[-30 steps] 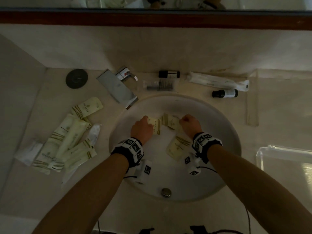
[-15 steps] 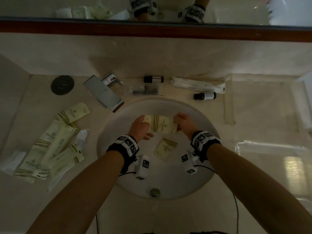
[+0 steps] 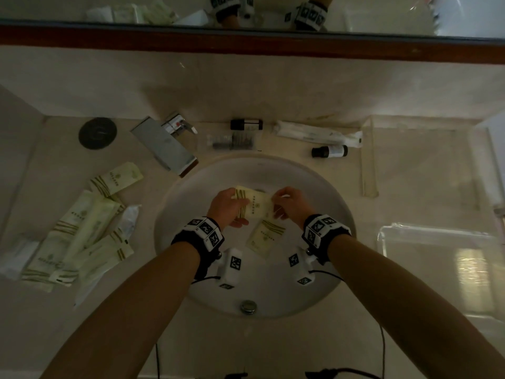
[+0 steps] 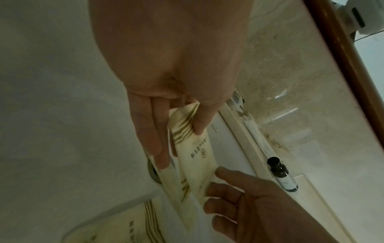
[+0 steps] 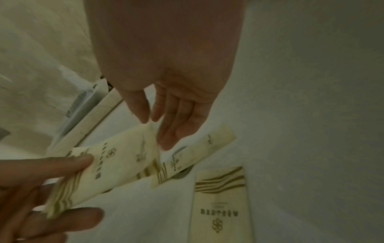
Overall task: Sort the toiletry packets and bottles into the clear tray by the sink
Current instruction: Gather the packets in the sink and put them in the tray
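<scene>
Over the white sink bowl [image 3: 322,203], both hands hold cream packets with olive stripes [image 3: 255,205]. My left hand [image 3: 232,206] pinches the striped end of a packet [image 4: 193,148] between thumb and fingers, with a second packet [image 4: 166,177] under its fingers. My right hand [image 3: 278,203] pinches the opposite end [image 5: 124,156] with thumb and forefinger, while its other fingers lie on the second packet [image 5: 199,146]. A third packet [image 3: 265,237] lies flat in the bowl. The clear tray [image 3: 437,242] sits on the counter to the right.
A pile of several cream packets [image 3: 82,228] lies left of the bowl. Behind it are the chrome faucet [image 3: 166,146], a dark bottle [image 3: 329,151], a black bottle [image 3: 246,124], a clear comb packet [image 3: 232,140] and a white toothbrush packet [image 3: 314,134]. A dark disc [image 3: 97,133] lies far left.
Each hand gripped its own packet a second ago; the hands have since come together and the two packets now overlap between them. The third packet has not moved.
</scene>
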`<state>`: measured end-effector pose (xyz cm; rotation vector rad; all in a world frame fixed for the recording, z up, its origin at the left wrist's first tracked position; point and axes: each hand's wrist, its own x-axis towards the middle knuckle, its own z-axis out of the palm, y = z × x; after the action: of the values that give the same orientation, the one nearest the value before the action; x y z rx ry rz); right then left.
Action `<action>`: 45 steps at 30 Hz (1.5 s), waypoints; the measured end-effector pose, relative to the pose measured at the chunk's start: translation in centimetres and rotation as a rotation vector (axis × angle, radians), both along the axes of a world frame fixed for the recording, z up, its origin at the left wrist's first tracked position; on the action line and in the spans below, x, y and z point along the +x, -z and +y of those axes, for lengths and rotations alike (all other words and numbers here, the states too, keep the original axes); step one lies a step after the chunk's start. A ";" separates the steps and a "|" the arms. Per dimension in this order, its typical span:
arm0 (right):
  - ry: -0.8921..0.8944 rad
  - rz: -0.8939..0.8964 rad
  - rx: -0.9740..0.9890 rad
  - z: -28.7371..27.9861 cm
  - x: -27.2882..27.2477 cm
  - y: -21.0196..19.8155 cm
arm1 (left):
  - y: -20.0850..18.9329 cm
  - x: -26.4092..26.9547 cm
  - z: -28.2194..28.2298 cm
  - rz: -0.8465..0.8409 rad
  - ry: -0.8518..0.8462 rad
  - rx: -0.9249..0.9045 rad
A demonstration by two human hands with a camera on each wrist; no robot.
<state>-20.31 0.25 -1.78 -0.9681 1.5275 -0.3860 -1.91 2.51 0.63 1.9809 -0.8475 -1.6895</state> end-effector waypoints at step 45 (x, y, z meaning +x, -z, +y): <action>-0.490 0.165 -0.054 -0.8 -0.1 -4.6 | -0.9 4.0 0.3 -0.359 0.149 -0.067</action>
<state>-20.42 -0.57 2.86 -1.4005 1.3704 0.0027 2.04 2.81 1.55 2.2601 -1.1845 -1.3756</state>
